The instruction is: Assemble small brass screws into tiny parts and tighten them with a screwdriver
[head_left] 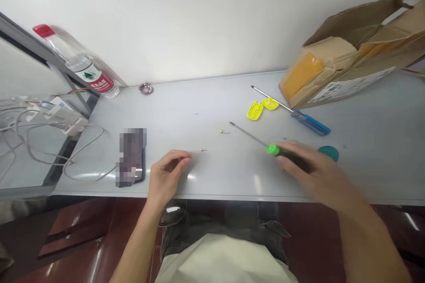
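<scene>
My right hand (307, 166), a little blurred, is closed around the green and black handle of a screwdriver (250, 135). Its thin shaft points left and away from me over the table. At the left, my left hand (169, 174) has thumb and forefinger tips together; anything between them is too small to make out. Just right of those fingertips lies a small brass-coloured piece (203, 150). A second small brass-coloured piece (223, 131) sits farther back, left of the shaft. Two yellow plastic shell pieces (255, 111) lie behind the screwdriver.
A blue-handled screwdriver (310, 123) lies before an open cardboard box (348, 75). A teal round object (328, 153) is beside my right hand. On the left are a phone (133, 159), a water bottle (94, 77), cables (66, 159) and a small dark round dish (146, 89).
</scene>
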The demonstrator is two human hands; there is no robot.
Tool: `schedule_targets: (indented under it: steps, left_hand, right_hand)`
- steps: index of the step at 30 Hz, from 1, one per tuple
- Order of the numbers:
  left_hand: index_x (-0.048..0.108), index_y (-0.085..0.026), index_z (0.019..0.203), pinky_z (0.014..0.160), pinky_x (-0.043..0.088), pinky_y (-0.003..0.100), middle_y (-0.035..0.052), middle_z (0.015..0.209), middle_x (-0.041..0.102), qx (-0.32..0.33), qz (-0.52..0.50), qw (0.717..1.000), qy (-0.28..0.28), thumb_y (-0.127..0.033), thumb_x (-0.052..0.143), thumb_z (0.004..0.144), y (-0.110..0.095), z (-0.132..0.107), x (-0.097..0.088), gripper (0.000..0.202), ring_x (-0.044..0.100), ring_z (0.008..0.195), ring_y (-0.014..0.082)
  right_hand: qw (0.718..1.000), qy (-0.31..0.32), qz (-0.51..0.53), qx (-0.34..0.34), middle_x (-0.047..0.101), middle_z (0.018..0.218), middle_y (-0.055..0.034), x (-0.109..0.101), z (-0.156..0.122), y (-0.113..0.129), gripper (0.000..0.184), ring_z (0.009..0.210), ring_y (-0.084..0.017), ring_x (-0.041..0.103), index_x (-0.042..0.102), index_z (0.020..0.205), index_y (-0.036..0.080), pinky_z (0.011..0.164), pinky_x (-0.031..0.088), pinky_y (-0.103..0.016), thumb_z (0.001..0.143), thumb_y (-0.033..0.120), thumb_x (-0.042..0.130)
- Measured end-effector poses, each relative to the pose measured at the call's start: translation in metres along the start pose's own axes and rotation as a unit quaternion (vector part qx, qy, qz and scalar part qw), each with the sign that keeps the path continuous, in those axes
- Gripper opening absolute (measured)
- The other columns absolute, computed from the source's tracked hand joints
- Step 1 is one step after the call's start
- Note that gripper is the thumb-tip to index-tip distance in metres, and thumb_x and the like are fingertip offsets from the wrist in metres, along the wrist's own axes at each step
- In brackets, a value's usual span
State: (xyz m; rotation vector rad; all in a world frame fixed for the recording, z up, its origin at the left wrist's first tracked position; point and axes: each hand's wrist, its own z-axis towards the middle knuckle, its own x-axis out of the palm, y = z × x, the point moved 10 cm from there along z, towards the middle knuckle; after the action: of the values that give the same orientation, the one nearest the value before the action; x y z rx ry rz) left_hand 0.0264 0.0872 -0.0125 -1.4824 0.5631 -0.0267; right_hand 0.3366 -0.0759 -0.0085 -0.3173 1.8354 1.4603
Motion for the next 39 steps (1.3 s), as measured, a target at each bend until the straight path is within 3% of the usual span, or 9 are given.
schedule_targets:
  steps: [5,8,14,27,39]
  left_hand:
    - [0.077,-0.023,0.089,0.076,0.052,0.031,0.0027,0.091,0.075,0.005,-0.02,1.0,-0.013,-0.034,0.078,0.086,0.004,-0.006,0.003,0.011,0.067,0.085,0.0179]
    - [0.075,-0.024,0.089,0.076,0.049,0.031,0.0019,0.089,0.073,0.04,-0.026,0.999,0.01,-0.03,0.075,0.089,0.0,-0.006,0.007,0.007,0.065,0.085,0.0167]
    - [0.073,-0.023,0.087,0.072,0.047,0.03,0.0034,0.089,0.07,0.12,-0.025,0.992,0.035,-0.028,0.073,0.092,-0.014,-0.005,0.01,0.006,0.062,0.085,0.0169]
    - [0.071,-0.022,0.087,0.079,0.051,0.031,0.0038,0.09,0.07,0.125,-0.007,0.99,0.06,-0.029,0.07,0.094,-0.017,-0.008,0.015,0.01,0.064,0.088,0.0175]
    - [0.071,-0.022,0.086,0.074,0.049,0.031,0.0038,0.09,0.07,0.121,0.001,0.991,0.06,-0.03,0.07,0.094,-0.015,-0.008,0.016,0.01,0.064,0.087,0.0178]
  right_hand:
    - [0.991,0.103,0.071,-0.035,0.074,0.114,-0.0014,0.046,-0.009,0.036,0.028,0.107,-0.022,0.069,0.075,0.109,0.031,0.096,0.056,-0.033,0.093,0.051,0.061]
    - [0.99,0.11,0.083,-0.037,0.075,0.106,-0.0018,0.058,-0.009,0.045,0.026,0.096,-0.021,0.07,0.077,0.103,0.03,0.087,0.057,-0.031,0.092,0.05,0.064]
    - [0.991,0.106,0.068,-0.035,0.076,0.103,-0.0024,0.061,-0.008,0.041,0.028,0.093,-0.022,0.07,0.078,0.102,0.031,0.086,0.056,-0.035,0.091,0.052,0.064]
    - [0.991,0.113,0.06,-0.032,0.075,0.102,-0.003,0.064,-0.008,0.037,0.029,0.092,-0.023,0.069,0.077,0.1,0.032,0.085,0.056,-0.037,0.09,0.056,0.063]
    - [0.992,0.103,0.054,-0.042,0.075,0.1,0.0003,0.062,-0.008,0.041,0.024,0.09,-0.02,0.07,0.078,0.1,0.033,0.084,0.056,-0.033,0.09,0.051,0.066]
